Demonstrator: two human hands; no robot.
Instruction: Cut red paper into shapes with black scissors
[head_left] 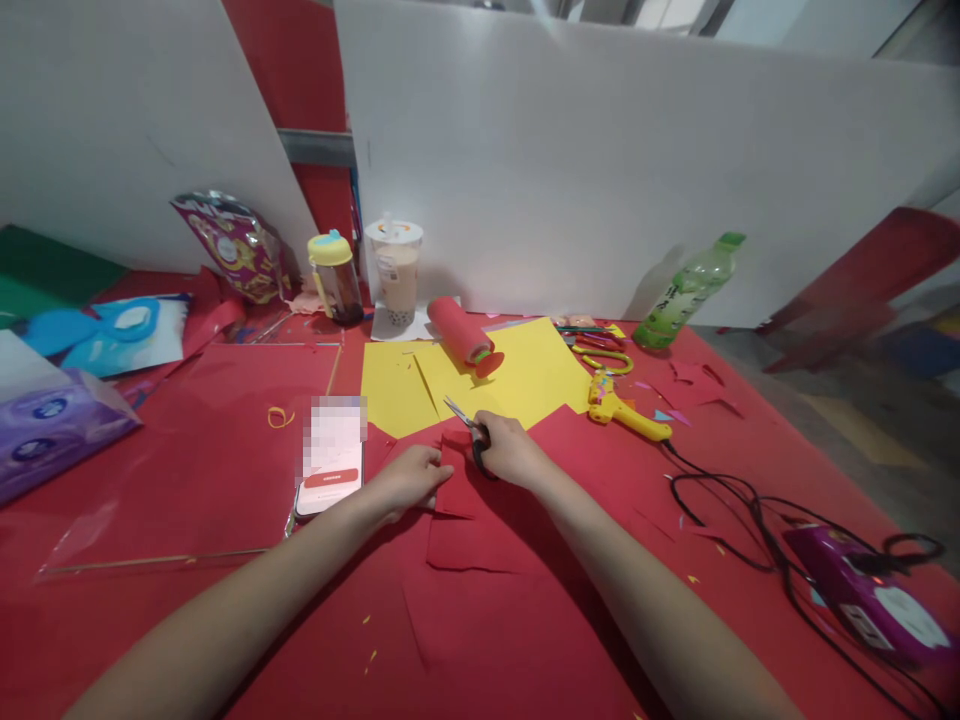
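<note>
My right hand (511,450) grips a pair of scissors (480,436) with dark handles, its blades pointing up and left. The left hand (411,482) is closed on the left edge of a piece of red paper (480,540), just beside the scissors. More red paper lies under both hands. Beyond them is a yellow sheet (517,375), and on it rests a red paper roll (461,330) with a red disc at its near end. A phone (332,455) with a lit screen lies left of my left hand.
A yellow glue gun (626,408) lies at right, its black cable running to a purple power strip (870,590). A green bottle (686,295), bubble tea cup (397,275), yellow-lidded bottle (335,280) and snack bag (232,245) stand along the white board (600,170). Purple tissue pack (64,420) at left.
</note>
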